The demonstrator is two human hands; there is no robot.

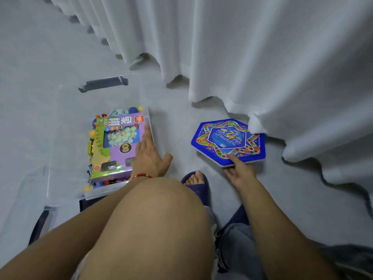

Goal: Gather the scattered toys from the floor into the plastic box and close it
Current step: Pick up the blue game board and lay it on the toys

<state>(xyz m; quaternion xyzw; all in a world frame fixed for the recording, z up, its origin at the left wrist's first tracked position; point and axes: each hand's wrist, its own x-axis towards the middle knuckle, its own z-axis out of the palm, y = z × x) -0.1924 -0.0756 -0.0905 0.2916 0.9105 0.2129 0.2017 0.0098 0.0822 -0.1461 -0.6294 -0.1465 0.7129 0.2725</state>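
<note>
**Hexagonal board at the right hand, box off to the left**

Nearest, a bent knee (149, 225) and a foot in a dark slipper (196, 183), planted between the two arms. Just past the slipper, the right hand (239, 172), at the near edge of the blue hexagonal game board (229, 141): forefinger laid on top of the board's near corner, other fingers low at the edge, apparently tucking under it, though a full grip cannot be confirmed. Flat on the floor (282, 199), that board, its far right corner just under the hem of the white curtain (282, 77). No long axis to speak of; near edge facing the hand squarely.

Across the knee, the left hand (150, 156), fingers straight and spread, palm resting on the purple chess-set package (119, 142), holding nothing. Package lying on top of coloured blocks inside the clear plastic box (148, 118), long side running away from the body. Lid (105, 83) apart, beyond the box, not yet on.

Likely next: lift with the right hand and carry leftward, over the slipper, to the box. Board well apart from the box; right hand clearly the nearer one. Possible snag on the curtain hem during the lift.
</note>
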